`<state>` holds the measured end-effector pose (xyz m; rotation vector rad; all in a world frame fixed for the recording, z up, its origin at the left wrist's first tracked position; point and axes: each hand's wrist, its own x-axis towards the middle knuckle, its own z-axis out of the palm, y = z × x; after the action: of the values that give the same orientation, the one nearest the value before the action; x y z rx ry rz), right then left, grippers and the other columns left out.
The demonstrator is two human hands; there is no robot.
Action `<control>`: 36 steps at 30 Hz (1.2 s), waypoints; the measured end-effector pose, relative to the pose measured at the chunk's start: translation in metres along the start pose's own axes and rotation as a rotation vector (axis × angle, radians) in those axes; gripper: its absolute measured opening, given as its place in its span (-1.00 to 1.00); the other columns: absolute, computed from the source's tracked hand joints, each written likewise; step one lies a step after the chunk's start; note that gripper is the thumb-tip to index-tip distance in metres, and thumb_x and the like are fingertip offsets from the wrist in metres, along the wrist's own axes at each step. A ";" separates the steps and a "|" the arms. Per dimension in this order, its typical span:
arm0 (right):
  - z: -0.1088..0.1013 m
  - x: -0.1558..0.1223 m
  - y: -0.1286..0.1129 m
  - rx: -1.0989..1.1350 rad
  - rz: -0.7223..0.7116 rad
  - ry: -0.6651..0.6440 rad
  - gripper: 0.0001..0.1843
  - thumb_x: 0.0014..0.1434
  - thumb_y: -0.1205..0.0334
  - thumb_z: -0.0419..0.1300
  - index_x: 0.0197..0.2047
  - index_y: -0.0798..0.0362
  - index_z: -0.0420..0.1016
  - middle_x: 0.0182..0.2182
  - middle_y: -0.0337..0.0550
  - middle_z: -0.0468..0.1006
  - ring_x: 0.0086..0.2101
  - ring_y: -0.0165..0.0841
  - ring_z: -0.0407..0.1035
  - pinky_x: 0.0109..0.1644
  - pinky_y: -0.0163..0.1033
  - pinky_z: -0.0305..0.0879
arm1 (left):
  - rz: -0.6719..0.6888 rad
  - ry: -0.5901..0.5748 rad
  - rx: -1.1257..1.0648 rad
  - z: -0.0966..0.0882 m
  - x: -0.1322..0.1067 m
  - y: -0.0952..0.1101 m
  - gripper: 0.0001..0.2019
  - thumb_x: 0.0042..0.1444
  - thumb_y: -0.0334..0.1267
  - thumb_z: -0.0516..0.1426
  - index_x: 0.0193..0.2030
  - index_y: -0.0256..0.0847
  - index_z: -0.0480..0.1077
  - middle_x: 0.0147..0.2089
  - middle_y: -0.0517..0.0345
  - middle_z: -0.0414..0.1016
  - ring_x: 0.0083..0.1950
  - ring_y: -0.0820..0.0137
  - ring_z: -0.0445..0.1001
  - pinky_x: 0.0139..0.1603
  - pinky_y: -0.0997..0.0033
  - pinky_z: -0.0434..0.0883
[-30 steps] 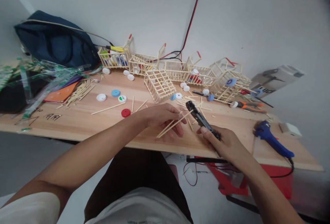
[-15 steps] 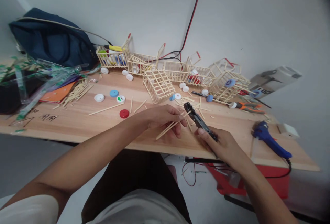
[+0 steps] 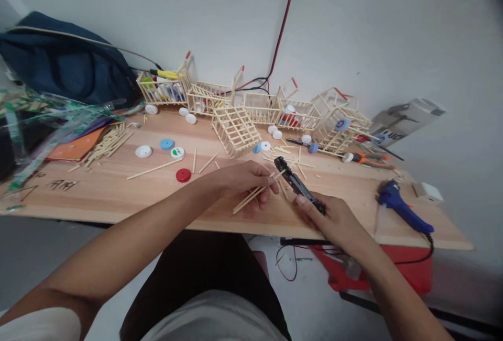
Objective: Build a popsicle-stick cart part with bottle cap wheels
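Thin wooden sticks [image 3: 247, 200] are pinched in my left hand [image 3: 249, 181], above the table's front edge. My right hand [image 3: 328, 215] is wrapped round a black hand tool [image 3: 296, 181] that looks like a multi-tool with plier jaws. The end of one stick reaches the tool's head; whether the jaws grip it I cannot tell. Just behind my left hand stands a small stick-built basket frame [image 3: 238, 130], tilted on the table. Loose cut sticks [image 3: 301, 162] lie behind the tool. A red bottle cap [image 3: 183, 175] is left of my left hand.
Several stick-built carts [image 3: 165, 89] line the wall. Blue and white caps [image 3: 166, 144] and a stick pile [image 3: 112, 142] lie left. At right are a blue glue gun [image 3: 406, 207], orange-handled pliers [image 3: 369, 160] and a white box [image 3: 427, 193]. A dark blue bag [image 3: 74, 63] stands back left.
The whole view has shifted slightly, so the table's contents appear further left. Both hands keep their holds on the sticks and the tool, with hardly any movement between them.
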<state>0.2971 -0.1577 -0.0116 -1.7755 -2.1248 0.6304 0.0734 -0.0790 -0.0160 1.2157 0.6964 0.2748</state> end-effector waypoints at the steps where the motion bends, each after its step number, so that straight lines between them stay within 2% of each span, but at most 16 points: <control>1: 0.000 0.000 0.000 0.004 0.000 -0.001 -0.44 0.26 -0.21 -0.06 -0.49 0.07 0.39 -0.61 -0.25 0.37 -0.55 -0.39 0.22 -0.50 -0.32 0.06 | -0.002 0.001 0.018 0.001 0.000 0.001 -0.78 0.23 -0.24 0.01 -0.29 -0.31 0.41 -0.59 0.23 0.39 -0.58 0.48 0.40 -0.49 0.45 0.39; 4: 0.000 -0.001 0.001 0.004 0.004 0.009 -0.44 0.26 -0.20 -0.06 -0.47 0.08 0.42 -0.59 -0.24 0.41 -0.52 -0.37 0.26 -0.49 -0.33 0.06 | 0.020 0.021 0.070 0.005 0.000 0.003 -0.78 0.22 -0.24 0.00 -0.27 -0.31 0.41 -0.57 0.24 0.36 -0.58 0.48 0.39 -0.53 0.47 0.36; 7: -0.002 -0.003 0.000 -0.018 0.012 0.029 -0.45 0.26 -0.19 -0.06 -0.41 0.09 0.47 -0.58 -0.23 0.44 -0.50 -0.33 0.31 -0.47 -0.32 0.11 | 0.084 0.111 0.112 0.011 0.002 0.004 -0.81 0.20 -0.24 0.01 -0.22 -0.29 0.39 -0.53 0.25 0.35 -0.57 0.52 0.36 -0.56 0.53 0.31; 10: -0.004 -0.005 -0.001 -0.024 0.020 0.045 -0.45 0.27 -0.18 -0.06 -0.30 0.10 0.53 -0.51 -0.19 0.51 -0.46 -0.29 0.36 -0.42 -0.30 0.17 | 0.173 0.173 0.150 0.017 0.008 0.002 -0.80 0.20 -0.24 -0.01 -0.18 -0.30 0.37 -0.53 0.28 0.33 -0.63 0.59 0.24 -0.61 0.59 0.18; 14: -0.007 -0.009 0.001 0.003 0.033 0.025 -0.46 0.28 -0.16 -0.06 -0.16 0.09 0.53 -0.41 -0.15 0.57 -0.37 -0.24 0.41 -0.34 -0.28 0.23 | 0.233 0.170 0.165 0.020 0.016 0.000 -0.79 0.18 -0.30 -0.01 -0.16 -0.33 0.39 -0.61 0.33 0.28 -0.68 0.63 0.07 -0.63 0.60 0.03; 18: -0.010 -0.012 0.007 0.026 0.029 -0.011 -0.47 0.28 -0.15 -0.06 -0.07 0.08 0.52 -0.36 -0.13 0.59 -0.33 -0.21 0.42 -0.29 -0.24 0.27 | 0.250 0.128 0.229 0.019 0.019 0.001 -0.78 0.15 -0.31 0.00 -0.17 -0.30 0.42 -0.62 0.32 0.28 -0.67 0.62 0.04 -0.60 0.59 0.02; 23: -0.014 -0.016 0.011 0.043 0.030 -0.060 -0.44 0.29 -0.17 -0.11 -0.16 0.08 0.53 -0.44 -0.16 0.55 -0.44 -0.28 0.37 -0.36 -0.27 0.24 | 0.242 0.077 0.255 0.021 0.018 0.004 -0.84 0.12 -0.32 0.03 -0.30 -0.32 0.41 -0.61 0.29 0.29 -0.66 0.61 0.07 -0.61 0.57 0.02; 27: -0.015 -0.018 0.013 0.058 0.037 -0.072 -0.45 0.29 -0.18 -0.12 -0.22 0.06 0.50 -0.42 -0.15 0.54 -0.41 -0.27 0.37 -0.33 -0.26 0.25 | 0.243 0.076 0.225 0.025 0.019 0.004 -0.77 0.13 -0.28 0.02 -0.17 -0.33 0.42 -0.62 0.31 0.27 -0.66 0.60 0.05 -0.60 0.57 0.01; 30: -0.014 -0.019 0.014 0.072 0.041 -0.063 -0.47 0.29 -0.18 -0.12 -0.20 0.05 0.47 -0.37 -0.14 0.53 -0.34 -0.24 0.38 -0.26 -0.23 0.28 | 0.255 0.083 0.216 0.027 0.021 0.003 -0.74 0.15 -0.24 0.01 -0.15 -0.33 0.42 -0.62 0.31 0.27 -0.66 0.60 0.04 -0.58 0.55 0.01; 36: -0.012 -0.020 0.013 0.094 0.044 -0.046 -0.47 0.29 -0.18 -0.12 -0.20 0.06 0.45 -0.42 -0.17 0.50 -0.38 -0.27 0.36 -0.27 -0.24 0.27 | 0.309 0.129 0.292 0.028 0.023 0.003 -0.80 0.13 -0.25 0.01 -0.33 -0.30 0.40 -0.60 0.28 0.27 -0.60 0.57 0.11 -0.54 0.54 0.07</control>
<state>0.3177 -0.1734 -0.0065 -1.7780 -2.0547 0.7769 0.1087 -0.0866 -0.0165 1.5982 0.6736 0.5254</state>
